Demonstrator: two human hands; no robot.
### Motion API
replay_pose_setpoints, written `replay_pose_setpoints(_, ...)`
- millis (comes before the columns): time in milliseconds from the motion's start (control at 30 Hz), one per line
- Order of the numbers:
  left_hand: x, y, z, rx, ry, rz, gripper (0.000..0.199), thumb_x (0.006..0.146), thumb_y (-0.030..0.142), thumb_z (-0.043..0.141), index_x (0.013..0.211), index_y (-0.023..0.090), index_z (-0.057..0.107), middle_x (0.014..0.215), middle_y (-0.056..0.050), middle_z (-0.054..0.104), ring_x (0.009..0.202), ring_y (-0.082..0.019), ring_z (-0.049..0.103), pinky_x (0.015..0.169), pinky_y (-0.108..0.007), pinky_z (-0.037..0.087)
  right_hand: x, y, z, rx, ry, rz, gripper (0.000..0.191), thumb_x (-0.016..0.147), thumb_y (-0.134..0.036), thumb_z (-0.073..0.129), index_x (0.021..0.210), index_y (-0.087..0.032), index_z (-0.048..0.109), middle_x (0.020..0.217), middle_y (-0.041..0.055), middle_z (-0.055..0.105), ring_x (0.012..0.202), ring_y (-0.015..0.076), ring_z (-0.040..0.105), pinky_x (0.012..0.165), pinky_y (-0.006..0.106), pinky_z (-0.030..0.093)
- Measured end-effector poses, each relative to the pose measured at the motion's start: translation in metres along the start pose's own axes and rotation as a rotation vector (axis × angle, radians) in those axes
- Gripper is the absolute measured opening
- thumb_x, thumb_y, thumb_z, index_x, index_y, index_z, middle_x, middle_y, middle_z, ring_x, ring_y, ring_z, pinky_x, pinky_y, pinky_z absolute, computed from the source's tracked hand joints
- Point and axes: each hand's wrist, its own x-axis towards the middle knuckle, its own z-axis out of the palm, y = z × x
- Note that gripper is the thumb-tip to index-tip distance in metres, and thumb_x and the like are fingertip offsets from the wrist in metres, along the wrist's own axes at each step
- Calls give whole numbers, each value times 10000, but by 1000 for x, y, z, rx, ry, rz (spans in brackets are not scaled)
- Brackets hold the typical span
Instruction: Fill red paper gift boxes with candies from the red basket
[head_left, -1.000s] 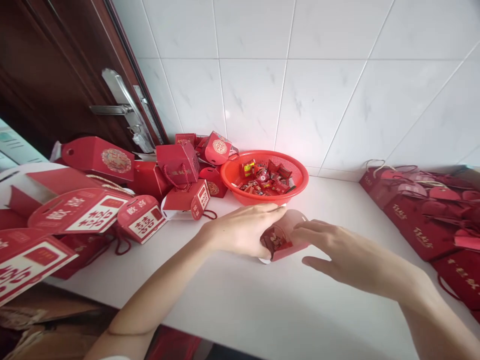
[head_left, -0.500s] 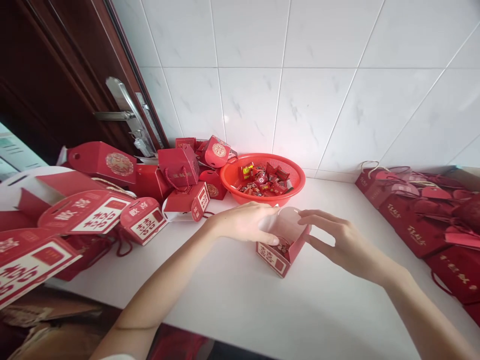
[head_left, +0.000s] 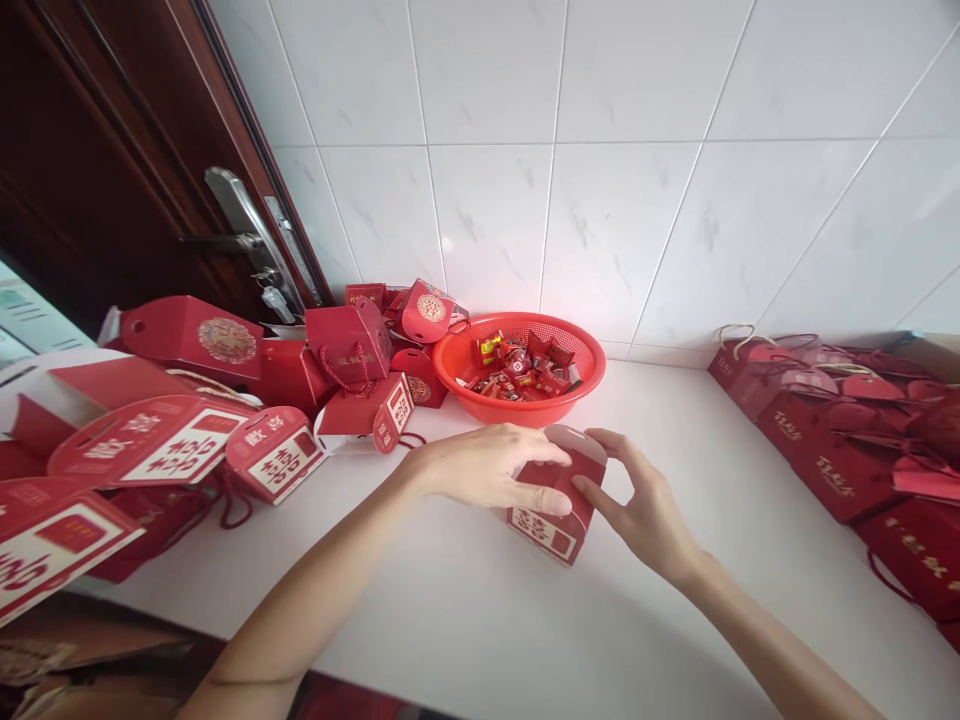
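A small red paper candy box (head_left: 551,535) with white character panels stands upright on the white tabletop in front of me. Its side panels are folded inward over the top, and a rounded flap (head_left: 576,440) rises at its back. My left hand (head_left: 502,472) reaches over the box from the left, thumb at the front and fingers on the top panel. From the right, my right hand (head_left: 637,500) pinches the box's right side, thumb on the folded panel and fingers behind. The inside of the box is hidden.
Behind the box sits an orange-red plastic basket (head_left: 592,385) holding wrapped candies (head_left: 517,365). Red paper boxes (head_left: 277,455) crowd the left side, some with rope handles. Rows of red boxes (head_left: 795,430) line the right. A tiled wall and a dark door stand behind.
The candy box was open at the top with its inside showing; now its side panels are folded over. My right hand has moved closer in and grips the box's right side.
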Motion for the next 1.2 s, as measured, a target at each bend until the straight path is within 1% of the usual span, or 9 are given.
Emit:
replay_pose_setpoints(133, 5, -7, -2, 2, -65, 17, 280, 878, 461, 702, 1081, 273, 742, 1191, -29, 685, 1077, -235, 645, 846, -293, 459, -4, 0, 0, 55, 16, -2, 289, 967, -337, 607, 1235, -258, 537, 1178, 73, 698, 1045, 234, 698, 842, 369, 603)
replay_pose_setpoints(200, 8, -9, 0, 18, -58, 17, 200, 890, 405, 693, 1006, 255, 753, 1169, -29, 674, 1050, -219, 641, 819, -285, 455, -5, 0, 1, 63, 22, -2, 279, 968, -336, 607, 1228, -254, 547, 1163, 73, 702, 1035, 234, 699, 840, 367, 601)
replay_pose_setpoints(400, 21, -14, 14, 10, 121, 1, 220, 855, 420, 722, 835, 202, 701, 1014, -26, 653, 883, -184, 636, 720, -278, 454, -5, 5, -1, 69, 76, 12, 236, 983, -361, 588, 1190, -248, 580, 1109, 68, 712, 995, 228, 702, 832, 364, 594)
replay_pose_setpoints(533, 30, -18, 29, -37, 300, 19, 247, 792, 385, 791, 891, 201, 660, 943, -12, 633, 788, -166, 607, 685, -286, 466, -4, 10, -4, 54, 110, 16, 212, 997, -376, 560, 1160, -251, 609, 1109, 66, 713, 1005, 225, 699, 847, 364, 587)
replay_pose_setpoints(700, 38, -27, 52, -106, 542, 98, 314, 783, 340, 792, 1003, 207, 611, 1032, -51, 603, 981, -221, 627, 887, -379, 532, -3, 14, -7, 41, 116, 28, 208, 1005, -393, 548, 1124, -255, 648, 1201, 86, 695, 1120, 242, 679, 905, 376, 573)
replay_pose_setpoints(867, 40, -36, 67, -84, 649, 146, 437, 815, 339, 753, 1202, 215, 595, 1243, -117, 543, 1226, -285, 554, 1055, -454, 492, -3, 18, -5, 33, 119, 28, 196, 1000, -393, 554, 1074, -251, 668, 1202, 98, 691, 1118, 249, 683, 902, 385, 576)
replay_pose_setpoints(933, 41, -38, 69, -101, 640, 120, 451, 821, 363, 745, 1225, 227, 598, 1323, -125, 516, 1300, -309, 510, 1087, -470, 472, -4, 18, -5, 29, 112, 26, 187, 999, -384, 551, 1037, -248, 674, 1215, 102, 684, 1118, 250, 683, 902, 387, 577)
replay_pose_setpoints(1067, 42, -39, 71, -196, 527, 107, 345, 875, 381, 682, 1181, 231, 625, 1340, -108, 527, 1310, -293, 508, 1114, -461, 449, -4, 18, -5, 20, 89, 40, 187, 995, -384, 552, 1022, -243, 671, 1245, 114, 674, 1135, 263, 676, 933, 419, 570)
replay_pose_setpoints(1200, 43, -36, 78, -290, 575, 79, 349, 843, 397, 716, 1139, 235, 627, 1254, -90, 532, 1227, -268, 553, 1085, -451, 477, -2, 16, -9, -2, 64, 40, 192, 985, -390, 560, 1030, -245, 677, 1283, 122, 658, 1164, 277, 660, 952, 444, 565)
